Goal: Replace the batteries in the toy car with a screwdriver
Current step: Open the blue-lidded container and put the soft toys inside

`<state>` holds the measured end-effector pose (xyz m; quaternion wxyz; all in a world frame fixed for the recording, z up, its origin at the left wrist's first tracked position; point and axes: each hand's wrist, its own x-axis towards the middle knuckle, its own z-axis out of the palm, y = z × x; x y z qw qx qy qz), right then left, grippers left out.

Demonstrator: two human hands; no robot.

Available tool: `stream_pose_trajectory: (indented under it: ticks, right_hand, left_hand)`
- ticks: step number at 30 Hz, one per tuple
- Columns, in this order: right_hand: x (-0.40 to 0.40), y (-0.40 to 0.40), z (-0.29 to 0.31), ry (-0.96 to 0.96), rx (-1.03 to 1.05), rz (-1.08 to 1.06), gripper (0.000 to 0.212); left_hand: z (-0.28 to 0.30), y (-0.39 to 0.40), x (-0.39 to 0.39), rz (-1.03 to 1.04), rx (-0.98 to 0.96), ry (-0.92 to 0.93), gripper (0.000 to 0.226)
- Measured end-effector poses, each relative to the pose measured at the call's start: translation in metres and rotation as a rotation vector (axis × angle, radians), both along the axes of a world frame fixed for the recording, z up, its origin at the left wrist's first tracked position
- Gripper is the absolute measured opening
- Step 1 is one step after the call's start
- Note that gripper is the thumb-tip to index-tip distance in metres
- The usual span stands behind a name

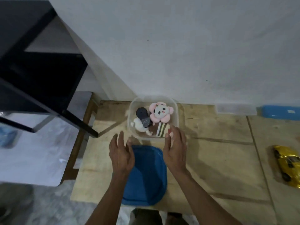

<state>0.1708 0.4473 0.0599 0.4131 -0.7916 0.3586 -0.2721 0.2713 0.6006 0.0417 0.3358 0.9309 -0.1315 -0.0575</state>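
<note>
A yellow toy car lies on the wooden board at the far right edge, far from both hands. A clear plastic tub holds several soft toys, among them a pink flower plush with a panda face. My left hand hovers open just in front of the tub's near left corner. My right hand is open at the tub's near right corner, fingertips at or over the rim. A blue lid lies flat beneath and between my hands. No screwdriver or batteries are visible.
The wooden board rests on the floor against a white wall. A black table frame stands at the left, its leg ending near the board's left edge. A blue box sits by the wall at the far right.
</note>
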Motion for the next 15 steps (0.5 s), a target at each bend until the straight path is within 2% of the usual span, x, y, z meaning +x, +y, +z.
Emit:
stream_pose_trajectory:
  ticks: [4,10,15]
  right_hand:
    - [-0.039,0.039,-0.035,0.145,0.127,0.036,0.041]
    - [-0.076,0.073,-0.053,0.349,0.369,0.119,0.053]
    - [-0.068,0.086,-0.057,0.381,0.340,0.126,0.057]
  left_hand:
    - [-0.021,0.039,-0.042,0.061,0.142,0.201,0.058]
    - [-0.041,0.080,-0.071,0.059,0.231,0.316,0.067]
    - [-0.041,0.081,-0.063,-0.041,0.328,0.361,0.069]
